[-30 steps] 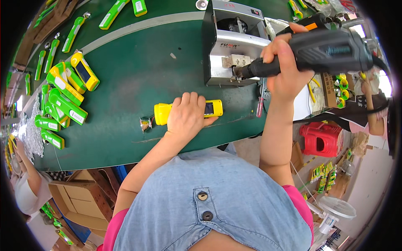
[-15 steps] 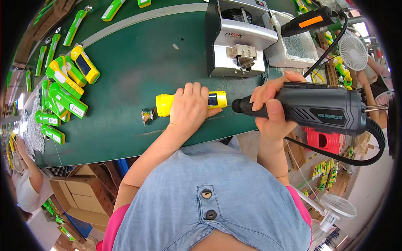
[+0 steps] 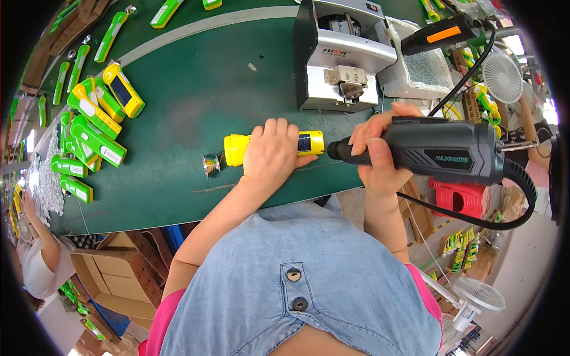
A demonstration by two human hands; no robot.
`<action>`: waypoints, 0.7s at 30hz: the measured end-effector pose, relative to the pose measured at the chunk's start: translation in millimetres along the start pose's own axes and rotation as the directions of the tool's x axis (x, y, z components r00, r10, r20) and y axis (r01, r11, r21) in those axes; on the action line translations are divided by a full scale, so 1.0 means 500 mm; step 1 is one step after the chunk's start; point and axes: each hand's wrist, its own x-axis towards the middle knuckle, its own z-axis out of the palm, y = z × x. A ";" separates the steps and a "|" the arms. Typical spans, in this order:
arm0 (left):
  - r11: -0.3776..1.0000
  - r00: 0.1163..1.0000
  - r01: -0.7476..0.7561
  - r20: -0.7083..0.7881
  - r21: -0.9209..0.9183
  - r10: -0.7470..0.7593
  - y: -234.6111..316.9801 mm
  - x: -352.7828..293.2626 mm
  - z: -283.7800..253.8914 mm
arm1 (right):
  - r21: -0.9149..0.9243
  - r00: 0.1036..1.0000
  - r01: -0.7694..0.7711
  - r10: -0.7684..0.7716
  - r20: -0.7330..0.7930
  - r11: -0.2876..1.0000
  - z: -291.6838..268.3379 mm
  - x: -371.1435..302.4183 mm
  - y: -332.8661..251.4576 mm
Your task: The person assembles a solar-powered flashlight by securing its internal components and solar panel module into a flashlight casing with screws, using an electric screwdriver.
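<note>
My left hand point(image 3: 271, 151) is wrapped over a yellow flashlight body point(image 3: 236, 149) lying across the green workbench. A dark solar panel point(image 3: 304, 143) shows on the body to the right of my fingers. At its wide left end a shiny reflector point(image 3: 210, 165) hangs out on thin wires. My right hand point(image 3: 380, 153) grips a black electric screwdriver point(image 3: 442, 153), held level. Its nose meets the narrow right end of the flashlight; the bit itself is hidden.
Green-and-yellow flashlights point(image 3: 98, 139) lie piled at the left. A silver-and-black machine point(image 3: 341, 59) stands behind my hands, beside a white foam box point(image 3: 415, 65). Another corded black tool point(image 3: 439, 34) hangs at the upper right. A cardboard box point(image 3: 116, 282) sits below the bench, near another person point(image 3: 38, 261).
The electric screwdriver has come slightly left, closing the small gap to the flashlight's end. My left hand keeps its grip on the flashlight.
</note>
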 end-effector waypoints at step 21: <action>0.997 0.999 -0.022 0.040 0.075 0.019 -0.001 0.000 0.001 | -0.396 0.991 -0.014 0.066 0.118 0.918 0.005 -0.038 0.011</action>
